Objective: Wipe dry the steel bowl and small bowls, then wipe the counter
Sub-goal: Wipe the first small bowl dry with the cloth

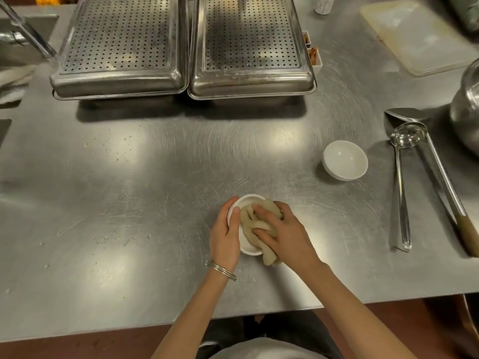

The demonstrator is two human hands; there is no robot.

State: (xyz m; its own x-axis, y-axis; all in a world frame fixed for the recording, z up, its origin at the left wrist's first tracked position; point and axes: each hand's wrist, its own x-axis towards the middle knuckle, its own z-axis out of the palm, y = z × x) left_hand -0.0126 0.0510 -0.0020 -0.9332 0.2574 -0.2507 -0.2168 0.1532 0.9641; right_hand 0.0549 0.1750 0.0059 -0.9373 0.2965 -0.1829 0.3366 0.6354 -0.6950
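Observation:
A small white bowl (246, 202) sits near the front middle of the steel counter (155, 177). My left hand (225, 234) grips its left rim, thumb over the edge. My right hand (282, 229) presses a bunched beige cloth (255, 226) into the bowl, and the cloth hides most of the inside. A second small white bowl (344, 159) stands upright and untouched to the right. A large steel bowl (466, 110) is partly cut off at the right edge.
Two upturned perforated steel trays (121, 47) (251, 47) stand at the back. A ladle (404, 177) and a wooden-handled spatula (440, 177) lie at the right. A white cutting board (414, 35) is at the back right. Water drops (116, 146) dot the counter's left.

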